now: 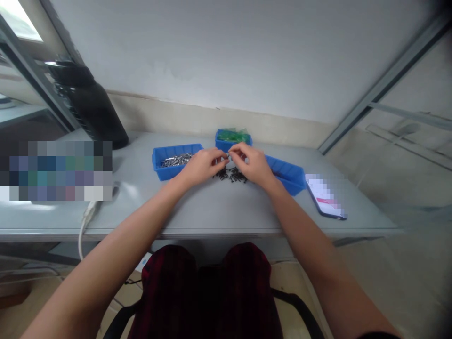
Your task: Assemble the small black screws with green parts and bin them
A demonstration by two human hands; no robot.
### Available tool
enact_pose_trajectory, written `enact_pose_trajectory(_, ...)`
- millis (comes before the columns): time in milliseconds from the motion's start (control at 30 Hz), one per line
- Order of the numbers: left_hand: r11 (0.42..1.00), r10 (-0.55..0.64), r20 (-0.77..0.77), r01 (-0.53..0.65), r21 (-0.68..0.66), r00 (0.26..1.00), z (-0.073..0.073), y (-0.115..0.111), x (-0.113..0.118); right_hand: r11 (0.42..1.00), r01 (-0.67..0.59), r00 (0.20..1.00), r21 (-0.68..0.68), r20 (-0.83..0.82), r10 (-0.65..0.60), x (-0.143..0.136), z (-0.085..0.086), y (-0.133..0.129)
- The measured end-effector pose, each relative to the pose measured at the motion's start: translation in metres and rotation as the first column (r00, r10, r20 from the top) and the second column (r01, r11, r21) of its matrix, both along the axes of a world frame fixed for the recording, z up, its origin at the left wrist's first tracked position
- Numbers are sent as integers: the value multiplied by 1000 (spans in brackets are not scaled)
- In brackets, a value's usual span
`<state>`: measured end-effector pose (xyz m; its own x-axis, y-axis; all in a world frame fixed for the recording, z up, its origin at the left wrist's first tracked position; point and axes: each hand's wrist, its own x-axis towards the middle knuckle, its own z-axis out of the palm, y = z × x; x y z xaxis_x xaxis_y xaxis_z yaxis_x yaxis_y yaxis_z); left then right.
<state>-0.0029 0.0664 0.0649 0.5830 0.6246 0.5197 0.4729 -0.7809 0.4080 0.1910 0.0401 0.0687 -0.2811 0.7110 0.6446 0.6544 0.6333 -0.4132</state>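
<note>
Left bin (165,175), blue: contains silver metal pieces (176,160). Left hand (206,165): back upward, fingers curve toward thumb; any hold cannot be told. Dark pieces (236,175): lie heaped on table (212,212), between hands. Right hand (252,162): mirrored, fingertips near thumb; hold unclear. Right bin (298,181): blue.

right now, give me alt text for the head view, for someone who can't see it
A person's left hand and right hand are close together over small dark pieces on a grey table. Three blue bins stand nearby, a black bottle at left, a phone at right.
</note>
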Motion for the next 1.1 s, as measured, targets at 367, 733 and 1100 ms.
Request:
enact_pose_trajectory(367,992,-36,138,18,129,990,-3,-3,6,992,47,997,-117,58,-41,19,0,-28)
enact_pose_trajectory(733,995,-99,-166,94,-43,981,-9,-5,11,886,451,861,-107,315,-400,97,13,-47)
enact_pose_trajectory(1100,991,111,-440,-68,113,891,-24,-22,21,934,343,793,95,503,-343,38,11,-21)
